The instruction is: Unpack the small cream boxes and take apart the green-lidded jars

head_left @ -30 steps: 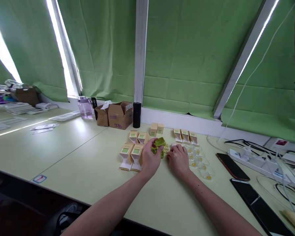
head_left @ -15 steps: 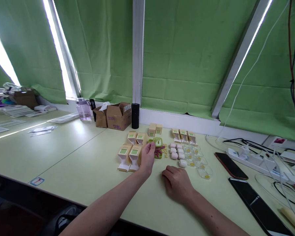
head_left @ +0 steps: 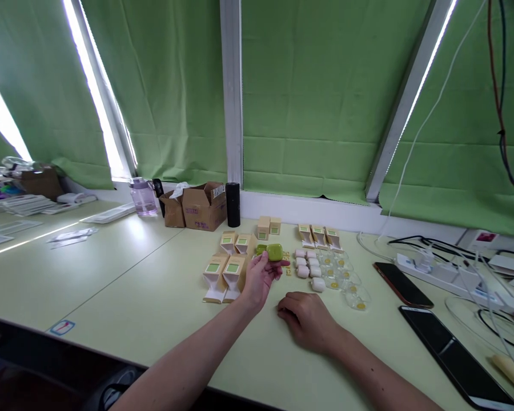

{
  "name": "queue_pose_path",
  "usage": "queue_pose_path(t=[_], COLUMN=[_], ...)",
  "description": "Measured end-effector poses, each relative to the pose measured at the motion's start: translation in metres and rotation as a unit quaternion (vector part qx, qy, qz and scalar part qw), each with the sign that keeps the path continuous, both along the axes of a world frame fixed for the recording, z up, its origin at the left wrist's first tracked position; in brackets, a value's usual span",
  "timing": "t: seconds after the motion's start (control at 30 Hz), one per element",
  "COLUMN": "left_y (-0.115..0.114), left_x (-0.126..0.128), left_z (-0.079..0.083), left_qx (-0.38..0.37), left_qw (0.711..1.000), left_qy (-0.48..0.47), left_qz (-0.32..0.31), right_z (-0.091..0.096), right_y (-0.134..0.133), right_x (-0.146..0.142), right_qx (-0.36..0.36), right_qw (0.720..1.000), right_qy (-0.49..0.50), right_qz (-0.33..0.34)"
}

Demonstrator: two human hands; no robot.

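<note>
My left hand (head_left: pixel 257 282) pinches a small green square case piece (head_left: pixel 274 252) between thumb and fingers, raised above the table. Its smooth, rounded face shows. Another green piece (head_left: pixel 261 249) is partly visible behind the hand. Left of this hand stand several opened small cardboard boxes (head_left: pixel 215 275) with green labels. My right hand (head_left: pixel 306 321) rests on the table with its fingers curled in, and nothing shows in them. Beyond it lie pinkish-white rounded blocks (head_left: pixel 302 272) and clear plastic pieces with yellow centres (head_left: pixel 353 297). Small yellow pieces (head_left: pixel 288 264) lie beside the left fingertips.
Two small boxes (head_left: pixel 263 227) and three opened ones (head_left: pixel 319 237) stand farther back. A black cylinder (head_left: pixel 233 204), a brown carton (head_left: pixel 203 206) and a purple bottle (head_left: pixel 143 197) line the back. Two phones (head_left: pixel 402 283) and a power strip (head_left: pixel 445 279) with cables occupy the right.
My left hand has turned the green piece, so a smooth face shows in place of its recessed, rimmed side. My right hand stays curled on the table. The camera view has shifted slightly.
</note>
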State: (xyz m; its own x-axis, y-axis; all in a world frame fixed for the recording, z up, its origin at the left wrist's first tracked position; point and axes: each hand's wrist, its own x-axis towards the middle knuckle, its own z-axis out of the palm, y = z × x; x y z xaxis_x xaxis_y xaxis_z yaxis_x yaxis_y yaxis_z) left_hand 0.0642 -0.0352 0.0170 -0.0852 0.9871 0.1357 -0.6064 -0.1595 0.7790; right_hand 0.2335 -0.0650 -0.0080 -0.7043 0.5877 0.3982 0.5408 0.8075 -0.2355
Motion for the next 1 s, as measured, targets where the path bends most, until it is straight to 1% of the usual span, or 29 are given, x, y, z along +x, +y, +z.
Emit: queue_pose_path(t=[0.1,0.17,0.2,0.23,0.27,0.33,0.37,0.43,0.47,0.5,0.6,0.73,0.8,0.83,1.0], left_y=[-0.001,-0.001,0.0,0.0,-0.001,-0.003,-0.004,-0.008,-0.009,-0.011,-0.015,-0.022,-0.026,-0.028,-0.031], left_x=[-0.001,-0.004,-0.006,-0.008,-0.011,-0.017,-0.019,-0.023,-0.024,-0.025,-0.027,-0.029,-0.029,-0.028,-0.024], left_z=[0.002,0.003,0.004,0.005,0.007,0.011,0.014,0.02,0.023,0.026,0.03,0.025,0.02,0.018,0.011], left_qx=[0.015,0.041,0.057,0.076,0.095,0.129,0.155,0.2,0.209,0.207,0.171,0.129,0.115,0.109,0.088], left_qw=[0.998,0.988,0.975,0.953,0.921,0.841,0.797,0.719,0.689,0.667,0.62,0.554,0.527,0.518,0.504], left_qy=[0.046,0.123,0.18,0.248,0.327,0.462,0.518,0.613,0.65,0.682,0.751,0.818,0.84,0.847,0.858], left_qz=[0.034,0.085,0.118,0.156,0.19,0.252,0.268,0.259,0.243,0.218,0.15,0.087,0.064,0.056,0.052], right_z=[0.001,0.002,0.002,0.003,0.003,0.004,0.004,0.004,0.003,0.003,0.004,0.008,0.009,0.009,0.007], right_y=[0.002,0.003,0.003,0.004,0.004,0.004,0.004,0.004,0.004,0.004,0.005,0.004,0.004,0.004,0.004], right_x=[0.0,0.0,0.001,0.001,0.001,0.001,0.001,0.001,0.002,0.002,0.002,0.002,0.002,0.002,0.001], right_qx=[-0.016,-0.029,-0.034,-0.037,-0.04,-0.045,-0.047,-0.052,-0.053,-0.054,-0.053,-0.049,-0.048,-0.048,-0.048], right_qw=[1.0,0.999,0.999,0.999,0.999,0.999,0.999,0.998,0.998,0.998,0.998,0.998,0.998,0.998,0.998], right_qy=[-0.014,-0.02,-0.022,-0.023,-0.024,-0.023,-0.023,-0.024,-0.024,-0.024,-0.022,-0.031,-0.035,-0.036,-0.041], right_qz=[-0.001,0.003,0.004,0.003,0.003,0.004,0.003,0.003,0.004,0.004,0.01,0.01,0.007,0.005,0.002])
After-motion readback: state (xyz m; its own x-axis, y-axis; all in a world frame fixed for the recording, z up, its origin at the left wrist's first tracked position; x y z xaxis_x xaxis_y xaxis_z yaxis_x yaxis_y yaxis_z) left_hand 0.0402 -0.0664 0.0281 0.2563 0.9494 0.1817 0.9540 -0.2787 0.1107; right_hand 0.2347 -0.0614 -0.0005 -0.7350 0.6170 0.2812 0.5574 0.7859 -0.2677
